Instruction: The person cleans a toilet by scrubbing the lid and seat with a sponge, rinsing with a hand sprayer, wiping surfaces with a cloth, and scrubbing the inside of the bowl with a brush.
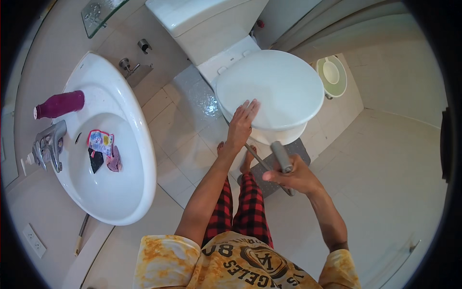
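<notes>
My right hand (297, 177) is closed around a grey handheld bidet sprayer (281, 156), held in front of the toilet bowl (279, 135). From it a metal hose (257, 155) runs up and left, passing behind my left hand (242, 124). That hand is stretched out flat with nothing in it, its fingers over the front left edge of the shut white toilet lid (270, 85). Whether the fingertips touch the lid I cannot tell. The toilet tank (205, 32) stands behind the lid.
At left is a washbasin (119, 197) holding a printed packet (101, 141) and scrubbing pads (114, 160); a purple bottle (61, 104) lies by the faucet (50, 142). Water (207, 103) wets the floor. A pail (341, 81) with a dipper (330, 70) stands right. A grey mat (267, 184) lies underfoot.
</notes>
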`<state>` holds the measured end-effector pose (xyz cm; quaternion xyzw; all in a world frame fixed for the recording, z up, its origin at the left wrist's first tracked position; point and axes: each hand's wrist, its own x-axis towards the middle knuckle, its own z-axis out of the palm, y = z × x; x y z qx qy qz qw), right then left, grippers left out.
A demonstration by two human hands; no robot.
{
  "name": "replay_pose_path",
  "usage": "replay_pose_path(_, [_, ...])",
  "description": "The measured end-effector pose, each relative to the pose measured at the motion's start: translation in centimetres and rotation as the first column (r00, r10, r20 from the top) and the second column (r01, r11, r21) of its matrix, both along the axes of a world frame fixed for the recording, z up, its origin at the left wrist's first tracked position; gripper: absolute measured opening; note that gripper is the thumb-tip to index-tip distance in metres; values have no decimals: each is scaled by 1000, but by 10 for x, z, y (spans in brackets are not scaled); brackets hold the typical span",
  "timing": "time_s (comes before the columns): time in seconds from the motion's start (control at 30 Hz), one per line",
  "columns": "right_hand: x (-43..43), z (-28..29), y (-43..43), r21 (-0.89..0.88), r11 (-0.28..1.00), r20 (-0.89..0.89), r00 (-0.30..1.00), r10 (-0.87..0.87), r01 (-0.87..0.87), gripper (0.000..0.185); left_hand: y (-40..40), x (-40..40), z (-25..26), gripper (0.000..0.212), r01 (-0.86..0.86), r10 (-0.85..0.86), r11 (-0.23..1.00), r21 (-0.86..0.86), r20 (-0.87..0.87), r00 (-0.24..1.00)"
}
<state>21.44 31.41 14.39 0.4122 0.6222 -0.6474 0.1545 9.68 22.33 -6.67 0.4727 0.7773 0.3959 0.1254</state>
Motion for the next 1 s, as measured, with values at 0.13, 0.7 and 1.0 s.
replay_pose_path(0.13, [-31, -2, 24, -110, 978, -34, 982, -184, 179, 42, 0, -7, 1, 78, 18, -39, 984, -179, -119, 992])
replay_pose_path(0.7, [-130, 49, 15, -23, 939, -203, 921, 332, -343, 38, 61, -145, 100, 31, -334, 269, 912, 237, 269, 925])
replay_pose_path(1.0, [-174, 62, 49, 175, 929, -288, 885, 365, -326, 42, 61, -296, 106, 59, -554, 440, 833, 9, -617, 652])
